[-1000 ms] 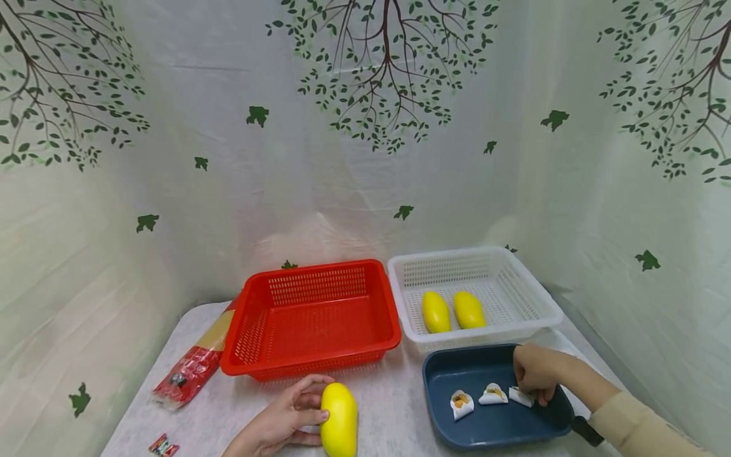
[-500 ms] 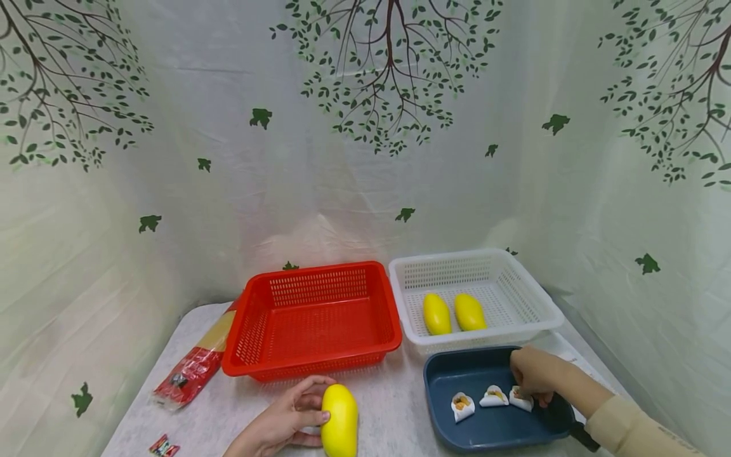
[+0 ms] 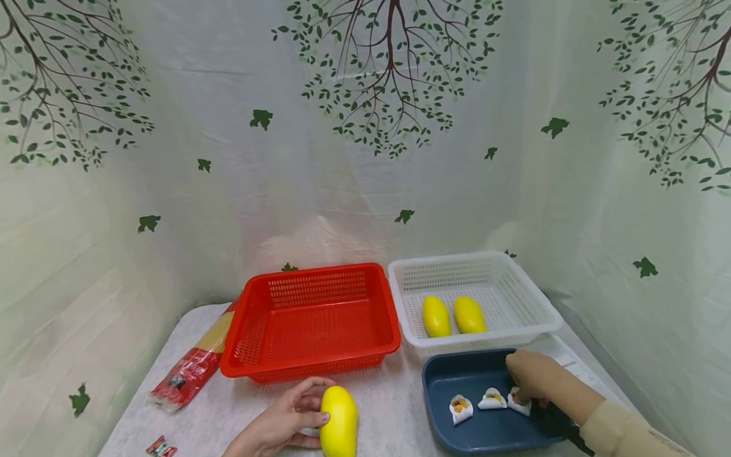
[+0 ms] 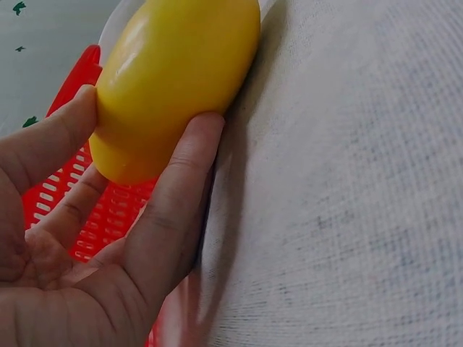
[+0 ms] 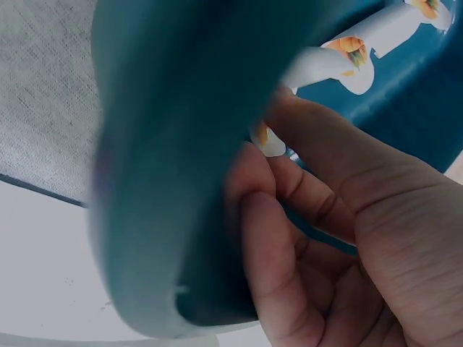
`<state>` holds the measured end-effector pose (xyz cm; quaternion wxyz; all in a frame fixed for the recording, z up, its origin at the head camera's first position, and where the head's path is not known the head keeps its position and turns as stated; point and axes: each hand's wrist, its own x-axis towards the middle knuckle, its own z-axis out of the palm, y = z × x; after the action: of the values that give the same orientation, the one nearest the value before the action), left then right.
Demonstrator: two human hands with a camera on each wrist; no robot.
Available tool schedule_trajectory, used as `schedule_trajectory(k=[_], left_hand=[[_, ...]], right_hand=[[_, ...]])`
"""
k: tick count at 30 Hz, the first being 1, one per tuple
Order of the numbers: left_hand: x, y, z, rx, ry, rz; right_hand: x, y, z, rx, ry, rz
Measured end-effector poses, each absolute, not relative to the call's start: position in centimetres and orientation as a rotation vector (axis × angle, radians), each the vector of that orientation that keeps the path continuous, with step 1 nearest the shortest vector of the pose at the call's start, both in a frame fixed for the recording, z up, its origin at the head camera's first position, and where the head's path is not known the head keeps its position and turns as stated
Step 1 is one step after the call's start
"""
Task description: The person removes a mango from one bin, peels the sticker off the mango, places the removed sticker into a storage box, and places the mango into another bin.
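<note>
Mango point(image 3: 339, 422) in our left hand point(image 3: 280, 422) lies on the table point(image 3: 394, 406) in front of the red basket point(image 3: 311, 324), thumb and fingers curled round its side. Our right hand point(image 3: 528, 377) reaches into the blue tray point(image 3: 457, 374) and pinches the rightmost dumpling point(image 3: 518, 404), with two more dumplings point(image 3: 475, 404) just beside it. Behind the tray, the white basket point(image 3: 474, 266) holds two mangoes point(image 3: 452, 315). A red packet point(image 3: 191, 371) lies left of the red basket.
</note>
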<state>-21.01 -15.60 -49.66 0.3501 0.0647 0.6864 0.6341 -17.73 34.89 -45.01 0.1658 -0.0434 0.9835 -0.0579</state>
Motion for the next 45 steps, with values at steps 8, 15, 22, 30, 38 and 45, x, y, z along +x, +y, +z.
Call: schedule_trajectory(k=[8,15,22,30,38,45], left_hand=[[-21.7,-15.2,-49.1,0.182,1.842,1.599],[-21.7,-14.8,-47.8,0.301,1.9,1.485],[-21.9,-13.7,-46.9,0.338,1.942,1.42],[-21.6,-12.8,-43.7,0.482,1.919,1.358],[-22.9,-10.7,-38.8,0.683,1.925,1.309],[-25.4,-8.3,-36.2,0.734,2.043,1.287]], right_hand=[[-17.8,34.9,-44.9,-0.197,2.896,-0.108],[-17.8,34.7,-44.4,-0.152,2.916,-0.055],[-17.7,34.4,-43.9,-0.147,2.953,0.027],[-17.4,35.7,-40.9,-0.087,2.891,-0.316],[-18.4,40.8,-36.6,-0.134,2.922,-0.676],[-20.0,44.7,-36.5,-0.172,3.142,-0.632]])
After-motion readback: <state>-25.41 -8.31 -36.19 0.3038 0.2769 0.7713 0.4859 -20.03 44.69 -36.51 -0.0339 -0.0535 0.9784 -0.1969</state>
